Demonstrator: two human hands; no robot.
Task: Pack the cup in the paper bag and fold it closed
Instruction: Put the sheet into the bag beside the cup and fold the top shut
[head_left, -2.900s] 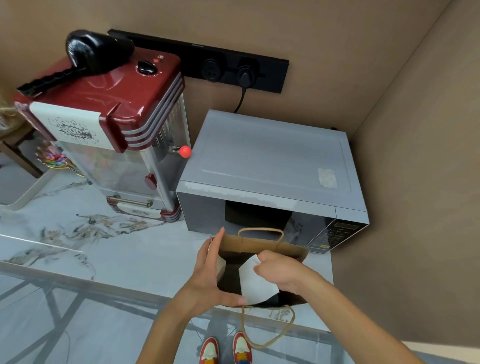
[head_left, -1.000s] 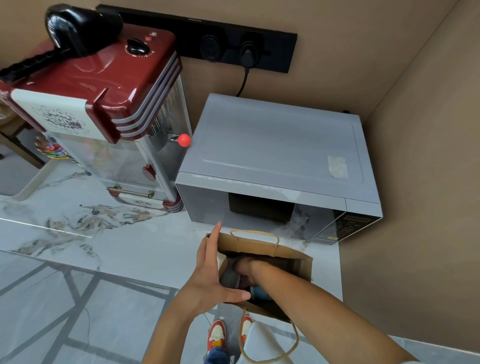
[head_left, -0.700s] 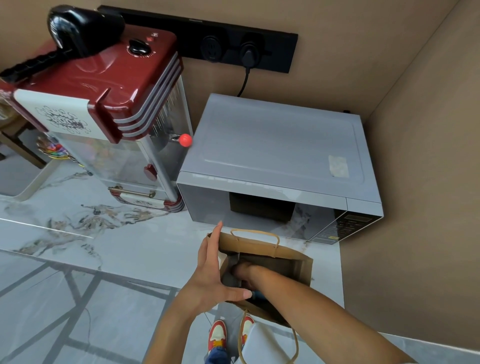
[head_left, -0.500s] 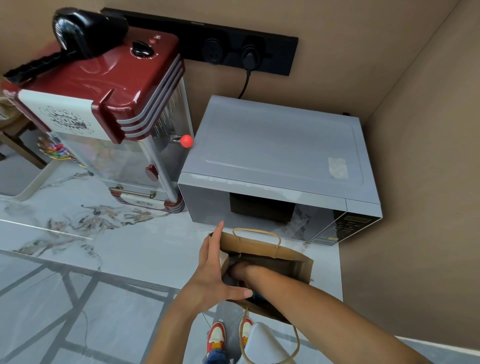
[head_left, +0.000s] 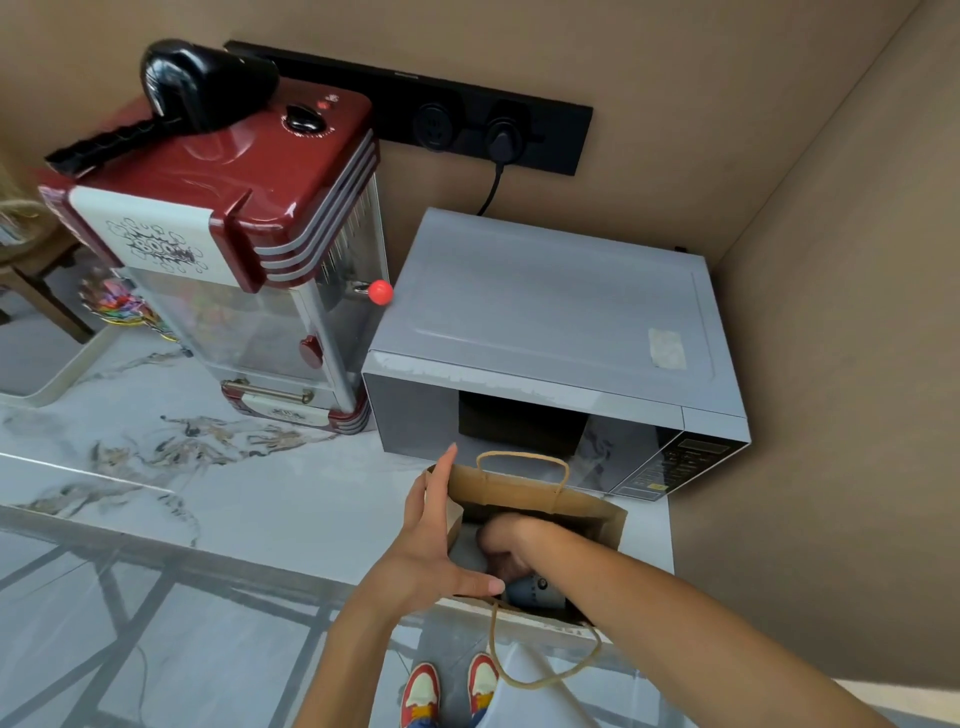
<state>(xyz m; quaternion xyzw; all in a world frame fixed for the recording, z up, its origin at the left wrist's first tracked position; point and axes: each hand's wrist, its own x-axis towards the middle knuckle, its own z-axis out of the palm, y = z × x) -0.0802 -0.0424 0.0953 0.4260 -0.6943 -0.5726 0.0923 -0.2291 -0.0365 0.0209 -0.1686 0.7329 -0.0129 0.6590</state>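
A brown paper bag with rope handles stands open at the counter's front edge, in front of the microwave. My left hand holds the bag's left side, fingers flat along the outside and thumb across the near rim. My right hand is deep inside the bag with its fingers curled. Just below that wrist a blue-grey cup with a small logo shows inside the bag; most of it is hidden by my forearm and the bag wall.
A silver microwave stands right behind the bag. A red popcorn machine is to its left. Brown walls close the back and right side. White marble counter stretches left of the bag; its front edge runs under the bag.
My right hand went from the bag's mouth, holding a white thing, down deep into the bag. Over the last second both hands and the bag have barely moved.
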